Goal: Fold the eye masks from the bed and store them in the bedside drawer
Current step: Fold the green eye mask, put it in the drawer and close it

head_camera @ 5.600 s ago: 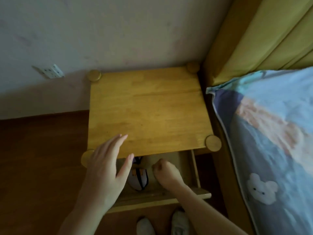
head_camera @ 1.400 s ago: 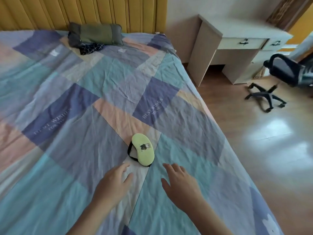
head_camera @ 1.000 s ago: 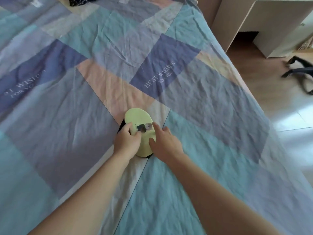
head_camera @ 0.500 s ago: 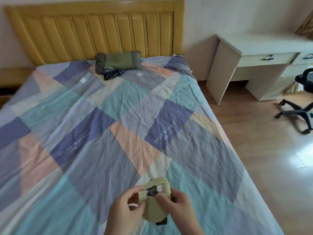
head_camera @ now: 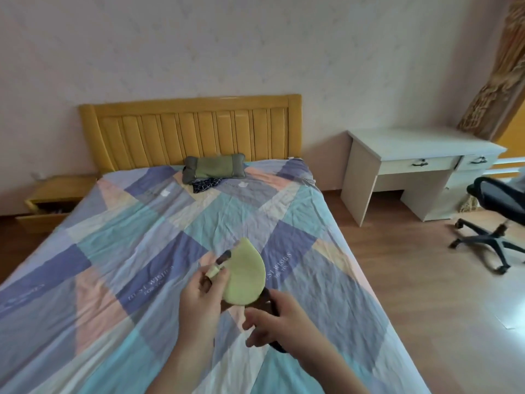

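Observation:
A light green eye mask (head_camera: 245,273) is folded in half and held up above the patchwork bedspread (head_camera: 142,237). My left hand (head_camera: 200,297) pinches its left edge between thumb and fingers. My right hand (head_camera: 272,318) is just below and to the right, fingers closed on the mask's black strap (head_camera: 270,304). The yellow wooden bedside table (head_camera: 61,189) stands far left beside the headboard, with its drawer (head_camera: 39,216) pulled open.
A green pillow (head_camera: 213,168) and a dark checked cloth (head_camera: 205,184) lie near the yellow headboard (head_camera: 190,132). Right of the bed are a white desk (head_camera: 420,163), a black office chair (head_camera: 495,220) and wooden floor.
The mask was lying flat on the bed; both hands picked it up and folded it in half. My view has risen to take in the whole room.

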